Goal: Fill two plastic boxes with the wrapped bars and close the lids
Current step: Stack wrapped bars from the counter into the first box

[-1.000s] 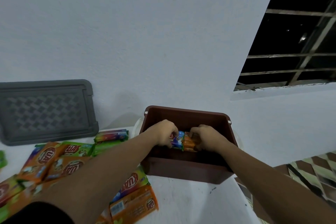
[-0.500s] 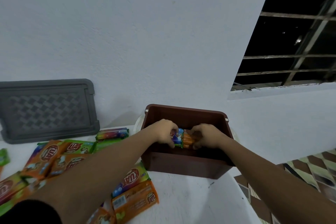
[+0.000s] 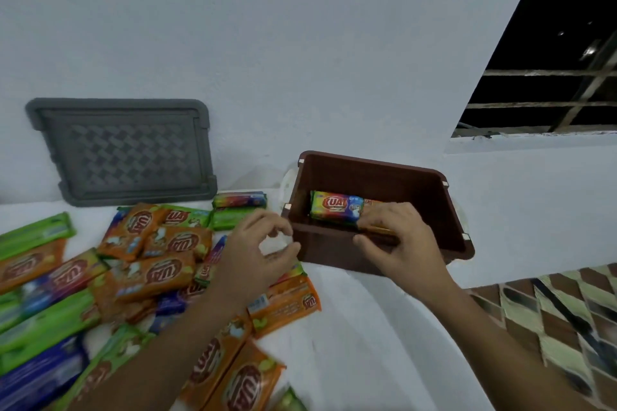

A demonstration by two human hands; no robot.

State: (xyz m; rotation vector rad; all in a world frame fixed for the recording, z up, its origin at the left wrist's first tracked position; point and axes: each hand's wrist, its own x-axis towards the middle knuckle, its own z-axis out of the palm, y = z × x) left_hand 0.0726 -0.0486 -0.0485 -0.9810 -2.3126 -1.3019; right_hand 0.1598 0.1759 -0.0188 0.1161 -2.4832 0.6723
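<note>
A brown plastic box (image 3: 414, 177) stands open on the white table against the wall. Inside it lies a wrapped bar (image 3: 335, 208) with a green, yellow and blue wrapper. My right hand (image 3: 397, 243) reaches over the box's near wall, fingers closed on the right end of the bars in the box. My left hand (image 3: 258, 250) hovers just left of the box, outside it, fingers curled and apart, holding nothing. A heap of loose wrapped bars (image 3: 157, 253), orange, green and blue, covers the table to the left.
A grey plastic lid (image 3: 123, 152) leans against the wall at the back left. The table's right edge (image 3: 444, 337) drops to a tiled floor (image 3: 551, 320). A barred window opening (image 3: 554, 77) is at the upper right.
My left hand has let go of the bars and come out of the box to its left side. My right hand stays on the bars inside. The view has tilted down and left.
</note>
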